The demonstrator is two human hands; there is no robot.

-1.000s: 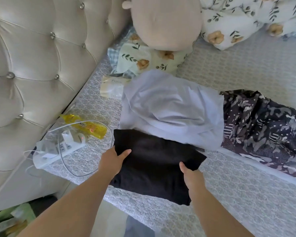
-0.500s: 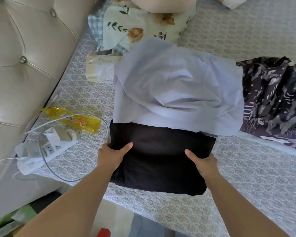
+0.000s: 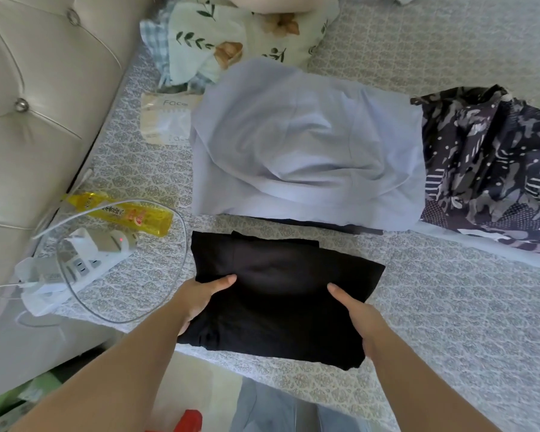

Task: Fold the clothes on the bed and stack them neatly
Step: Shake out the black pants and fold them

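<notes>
A folded black garment (image 3: 281, 291) lies at the bed's near edge. My left hand (image 3: 200, 297) grips its left side, thumb on top and fingers tucked underneath. On the opposite side my right hand (image 3: 359, 316) holds it the same way. Just beyond it a pale lavender garment (image 3: 300, 145) lies loosely folded, with a strip of dark cloth showing under its near edge. A dark patterned garment (image 3: 493, 169) lies crumpled at the right, partly under the lavender one.
A white power strip (image 3: 78, 263) with looping cables and a yellow bottle (image 3: 128, 213) sit at the left by the tufted headboard (image 3: 38, 98). A face-wipe pack (image 3: 166, 116) and floral pillow (image 3: 240, 39) lie further back. Grey patterned bedspread (image 3: 449, 307) shows at the right.
Both hands have pulled the black garment toward me, out from under the lavender garment's edge; a gap of bedspread now shows between them. My view has tilted down and closer.
</notes>
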